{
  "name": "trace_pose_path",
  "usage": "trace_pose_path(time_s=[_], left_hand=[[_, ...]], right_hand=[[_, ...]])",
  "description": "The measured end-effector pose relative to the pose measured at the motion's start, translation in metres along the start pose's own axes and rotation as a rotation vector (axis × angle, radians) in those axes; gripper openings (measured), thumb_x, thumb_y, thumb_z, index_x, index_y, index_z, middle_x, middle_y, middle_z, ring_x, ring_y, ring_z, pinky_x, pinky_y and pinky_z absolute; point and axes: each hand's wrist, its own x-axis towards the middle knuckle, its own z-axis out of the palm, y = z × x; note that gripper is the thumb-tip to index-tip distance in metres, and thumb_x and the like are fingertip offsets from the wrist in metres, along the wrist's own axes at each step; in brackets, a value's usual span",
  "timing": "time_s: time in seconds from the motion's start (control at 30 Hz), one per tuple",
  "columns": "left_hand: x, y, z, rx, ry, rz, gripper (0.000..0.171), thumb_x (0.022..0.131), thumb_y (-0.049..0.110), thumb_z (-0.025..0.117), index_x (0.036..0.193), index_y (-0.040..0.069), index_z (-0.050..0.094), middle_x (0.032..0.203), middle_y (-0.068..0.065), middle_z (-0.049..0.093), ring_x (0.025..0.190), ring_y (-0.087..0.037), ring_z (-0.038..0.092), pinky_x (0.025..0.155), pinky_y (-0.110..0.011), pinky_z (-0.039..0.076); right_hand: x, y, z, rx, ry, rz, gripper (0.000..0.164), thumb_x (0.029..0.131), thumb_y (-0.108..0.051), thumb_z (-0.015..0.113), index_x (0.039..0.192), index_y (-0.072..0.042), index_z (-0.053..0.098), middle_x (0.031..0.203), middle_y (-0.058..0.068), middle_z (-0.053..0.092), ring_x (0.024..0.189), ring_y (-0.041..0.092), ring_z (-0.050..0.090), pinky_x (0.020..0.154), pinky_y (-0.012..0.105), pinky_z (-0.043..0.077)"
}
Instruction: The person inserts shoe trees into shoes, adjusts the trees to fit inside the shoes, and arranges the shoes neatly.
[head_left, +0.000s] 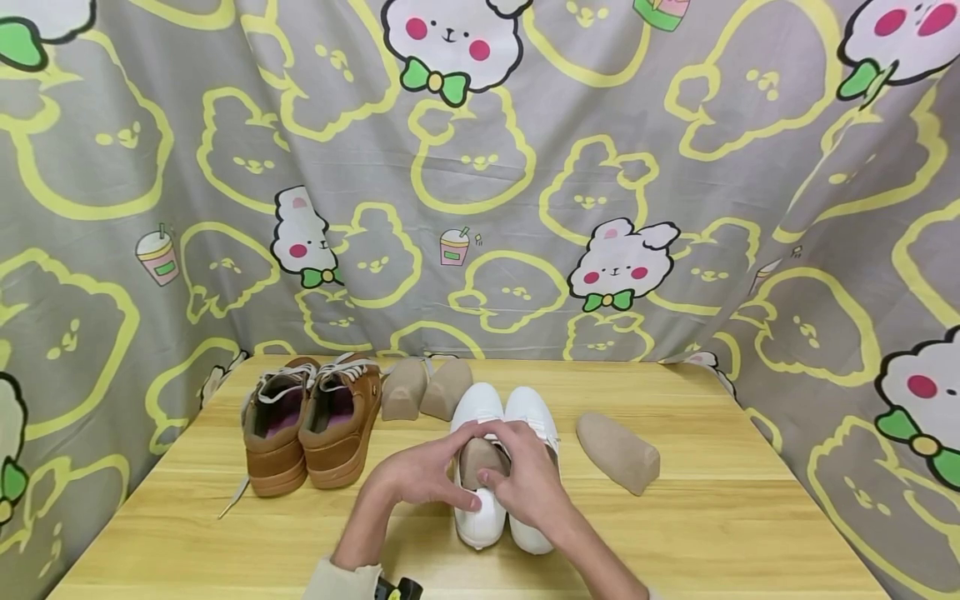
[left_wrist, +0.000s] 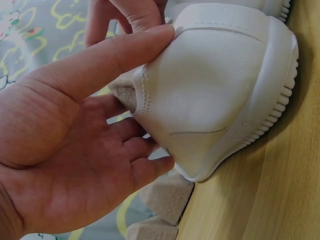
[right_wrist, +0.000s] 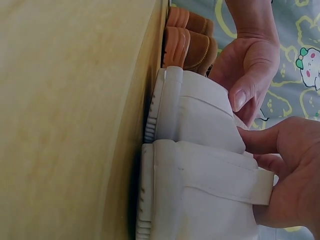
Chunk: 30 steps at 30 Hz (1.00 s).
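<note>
A pair of white shoes stands side by side, toes pointing away. In the left white shoe [head_left: 480, 525], a beige shoe insert [head_left: 480, 462] sits in the opening, its end also seen in the left wrist view. My left hand [head_left: 427, 471] grips this shoe from the left, thumb on the heel rim and fingers along the side. From the right, my right hand [head_left: 528, 479] reaches over the opening, thumb and fingers curled about the insert; the fingertips are partly hidden. Beside it stands the right white shoe [right_wrist: 210, 190], partly covered by my right hand.
Brown laced shoes [head_left: 333, 454] stand at the left, one lace trailing onto the wooden table [head_left: 720, 517]. Two beige inserts [head_left: 402, 390] lie behind the white pair. Another beige insert [head_left: 618, 450] lies to the right. A patterned curtain [head_left: 480, 183] surrounds the table's back and sides.
</note>
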Motion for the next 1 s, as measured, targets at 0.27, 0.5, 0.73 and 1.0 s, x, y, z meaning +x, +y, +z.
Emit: trace_pose_path(time_s=[0.27, 0.5, 0.73, 1.0], left_hand=[[0.0, 0.001, -0.001, 0.001, -0.01, -0.02, 0.094, 0.08, 0.026, 0.085, 0.157, 0.024, 0.03, 0.165, -0.004, 0.03, 0.15, -0.023, 0.03, 0.12, -0.051, 0.029], [0.0, 0.0, -0.002, -0.035, -0.026, -0.001, 0.091, 0.081, 0.024, 0.085, 0.155, 0.024, 0.034, 0.165, -0.005, 0.029, 0.15, -0.024, 0.028, 0.121, -0.051, 0.026], [-0.001, 0.0, -0.003, -0.02, -0.037, 0.047, 0.088, 0.081, 0.026, 0.085, 0.154, 0.023, 0.036, 0.158, 0.0, 0.037, 0.145, -0.021, 0.035, 0.119, -0.043, 0.03], [-0.001, -0.001, -0.003, -0.02, -0.036, 0.025, 0.09, 0.082, 0.029, 0.085, 0.155, 0.026, 0.033, 0.158, 0.0, 0.038, 0.144, -0.021, 0.037, 0.118, -0.042, 0.033]], right_hand=[[0.001, -0.001, -0.001, -0.014, -0.012, 0.006, 0.05, 0.076, -0.009, 0.085, 0.119, -0.025, 0.066, 0.12, 0.01, 0.065, 0.115, 0.03, 0.062, 0.095, 0.056, 0.049], [0.003, 0.0, -0.009, 0.016, -0.038, 0.001, 0.041, 0.077, -0.007, 0.084, 0.111, -0.022, 0.07, 0.117, 0.007, 0.068, 0.115, 0.027, 0.063, 0.095, 0.054, 0.05], [0.005, 0.0, -0.015, 0.031, -0.099, 0.003, 0.032, 0.08, -0.008, 0.082, 0.108, -0.019, 0.071, 0.116, 0.004, 0.069, 0.117, 0.027, 0.062, 0.097, 0.053, 0.05], [0.008, 0.0, -0.018, 0.016, -0.097, -0.011, 0.029, 0.078, -0.007, 0.082, 0.103, -0.018, 0.07, 0.106, 0.004, 0.069, 0.102, 0.022, 0.062, 0.083, 0.041, 0.05]])
